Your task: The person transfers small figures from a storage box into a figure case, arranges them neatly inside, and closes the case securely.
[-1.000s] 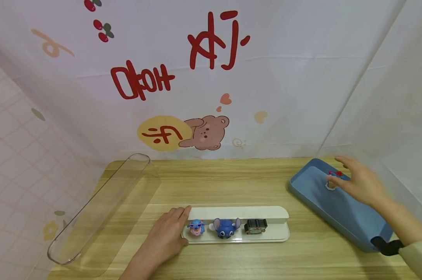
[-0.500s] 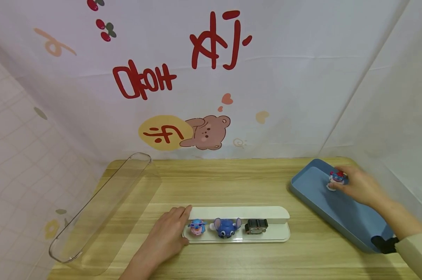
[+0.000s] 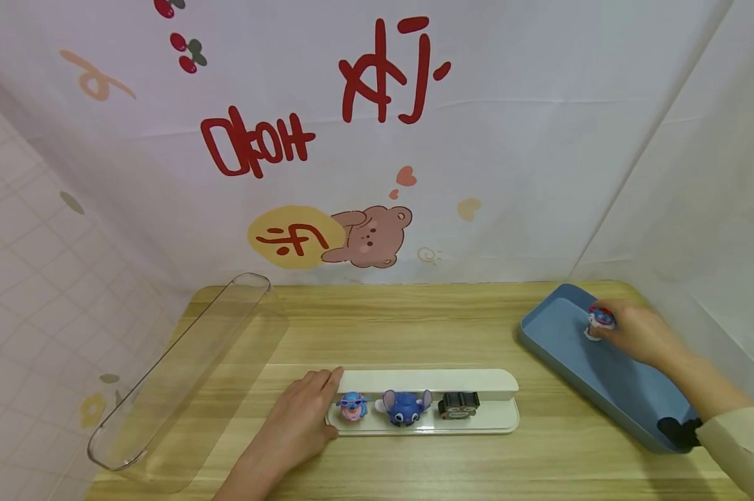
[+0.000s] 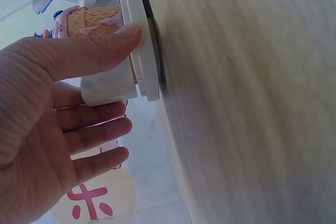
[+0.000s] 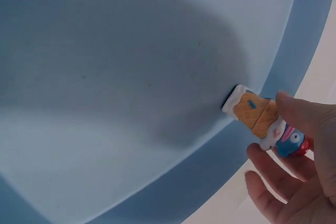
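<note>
In the head view my right hand pinches a small figurine inside the blue tray. The right wrist view shows its waffle-cone body between thumb and fingers, with a blue and red head; it is tilted there, its white base near the tray floor. My left hand holds the left end of a white stepped display stand, thumb at the front edge, fingers behind. On the stand's lower step are a blue-pink figurine with sunglasses, a big-eared blue figurine and a dark boxy figurine.
A clear plastic cover lies at the left of the wooden table. White printed cloth hangs behind and at the sides. A black strap hangs by the right sleeve, over the tray's near end.
My right hand has come down onto the figurine in the tray and taken hold of it between thumb and fingers. The left hand and the stand have stayed put.
</note>
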A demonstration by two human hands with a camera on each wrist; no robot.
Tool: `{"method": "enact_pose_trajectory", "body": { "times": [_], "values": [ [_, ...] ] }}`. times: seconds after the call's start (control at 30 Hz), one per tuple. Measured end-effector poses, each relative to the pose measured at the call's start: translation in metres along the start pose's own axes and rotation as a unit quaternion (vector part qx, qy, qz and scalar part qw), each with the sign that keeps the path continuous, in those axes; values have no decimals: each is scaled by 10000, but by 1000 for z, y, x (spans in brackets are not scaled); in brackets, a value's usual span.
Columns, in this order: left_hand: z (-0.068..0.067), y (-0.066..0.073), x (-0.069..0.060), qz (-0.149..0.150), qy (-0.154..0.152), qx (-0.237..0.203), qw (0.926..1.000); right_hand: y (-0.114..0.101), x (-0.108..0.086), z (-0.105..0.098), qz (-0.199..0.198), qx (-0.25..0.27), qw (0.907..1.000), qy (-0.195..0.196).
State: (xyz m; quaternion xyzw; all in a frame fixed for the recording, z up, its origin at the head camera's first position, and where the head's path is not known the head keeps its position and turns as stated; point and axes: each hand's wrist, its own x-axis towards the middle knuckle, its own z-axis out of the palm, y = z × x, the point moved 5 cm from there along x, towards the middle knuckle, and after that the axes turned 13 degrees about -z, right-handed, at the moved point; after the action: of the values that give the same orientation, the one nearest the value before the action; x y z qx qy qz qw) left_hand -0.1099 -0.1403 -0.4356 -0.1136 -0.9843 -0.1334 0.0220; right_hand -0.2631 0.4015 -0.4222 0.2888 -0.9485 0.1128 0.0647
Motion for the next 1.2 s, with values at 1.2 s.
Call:
{"method": "enact_pose_trajectory", "body": {
  "times": [1.2],
  "values": [
    [0, 0, 0, 14, 23, -27, 10000, -38, -5, -21, -66, 197, 9968, 777]
  ]
}}
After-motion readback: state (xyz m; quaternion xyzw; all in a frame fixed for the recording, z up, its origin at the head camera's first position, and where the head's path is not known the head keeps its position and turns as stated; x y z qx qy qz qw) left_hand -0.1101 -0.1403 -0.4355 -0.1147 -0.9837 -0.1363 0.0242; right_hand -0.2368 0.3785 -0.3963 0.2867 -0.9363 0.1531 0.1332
